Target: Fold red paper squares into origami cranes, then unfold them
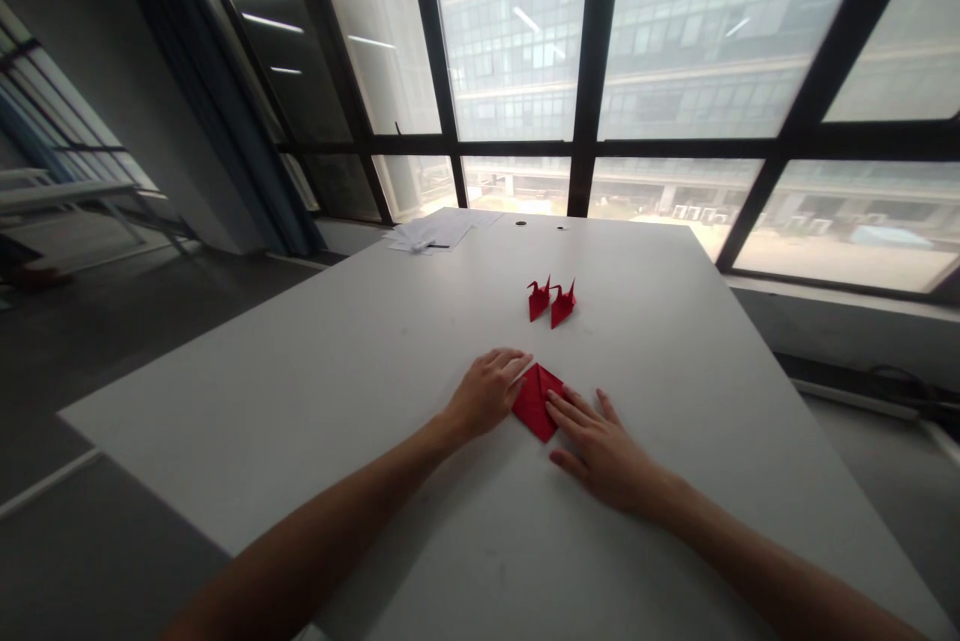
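In the head view, I am watching from a distance as two bare hands are working a folded square of red paper [532,408] on a white table [337,351], the paper lying flat with a corner toward the windows [517,41]. The left hand [489,391] is resting along the paper's left edge, fingers reaching forward, apparently bracing it against sliding; I am not able to tell whether thumb and finger are pinching that edge. The right hand [604,446] is spreading its fingers, unclenched and grasping nothing, with fingertips lying over the paper's right side, probably pressing the layers flat. Just beyond, two red cranes [538,303] are standing side by side, seemingly set there to leave the hands room while staying in sight. Farther back, white sheets [420,235] are lying near the far edge, well apart from the folding, a dark slim object [437,246] resting on them, perhaps weighing them down.
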Motion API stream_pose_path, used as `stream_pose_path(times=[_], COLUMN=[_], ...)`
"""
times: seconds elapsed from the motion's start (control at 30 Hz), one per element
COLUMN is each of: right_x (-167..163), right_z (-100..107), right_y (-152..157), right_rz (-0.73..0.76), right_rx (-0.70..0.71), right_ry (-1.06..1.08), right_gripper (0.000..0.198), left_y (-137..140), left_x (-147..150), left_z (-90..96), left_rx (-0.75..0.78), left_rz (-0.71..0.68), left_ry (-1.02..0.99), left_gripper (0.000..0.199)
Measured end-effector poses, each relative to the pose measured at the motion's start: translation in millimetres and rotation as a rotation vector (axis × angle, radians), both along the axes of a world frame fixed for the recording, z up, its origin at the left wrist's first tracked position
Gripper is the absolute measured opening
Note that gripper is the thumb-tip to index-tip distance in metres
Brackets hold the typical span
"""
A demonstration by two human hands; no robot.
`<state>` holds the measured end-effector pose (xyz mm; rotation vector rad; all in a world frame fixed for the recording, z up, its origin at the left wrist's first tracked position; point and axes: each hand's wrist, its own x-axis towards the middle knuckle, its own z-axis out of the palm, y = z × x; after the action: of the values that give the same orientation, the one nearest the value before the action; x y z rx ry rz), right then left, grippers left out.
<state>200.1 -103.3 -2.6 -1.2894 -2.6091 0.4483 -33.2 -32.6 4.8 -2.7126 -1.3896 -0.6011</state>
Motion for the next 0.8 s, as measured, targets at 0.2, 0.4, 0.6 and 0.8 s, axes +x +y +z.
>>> stream_pose_path(times=[0.2,0.4,0.6,0.8], right_x=[0,0,0,0], right_z=[-2,-4,-5,-6], right_y=[0,1,1,1], right_rz=[-0.001,-0.003,-0.002,0.002], right_rx=[-0.001,0.002,0.013,0.021], right_ry=[-0.001,-0.003,0.001,0.008], right_gripper=[0.065,0.065,0.064,0.065], left_y=[-8,-3,-4,-19], left_x=[-3,-3,1,17], left_z=[-0.2,-1.3,-3.7,-2.9], left_rx=[-0.153,-0.374,-0.304,-0.231], left_rz=[0.217,0.166,0.168,0.047], left_ry=[-0.041,-0.219,-0.289,-0.375], left_gripper=[0.04,0.033,0.015,0.023])
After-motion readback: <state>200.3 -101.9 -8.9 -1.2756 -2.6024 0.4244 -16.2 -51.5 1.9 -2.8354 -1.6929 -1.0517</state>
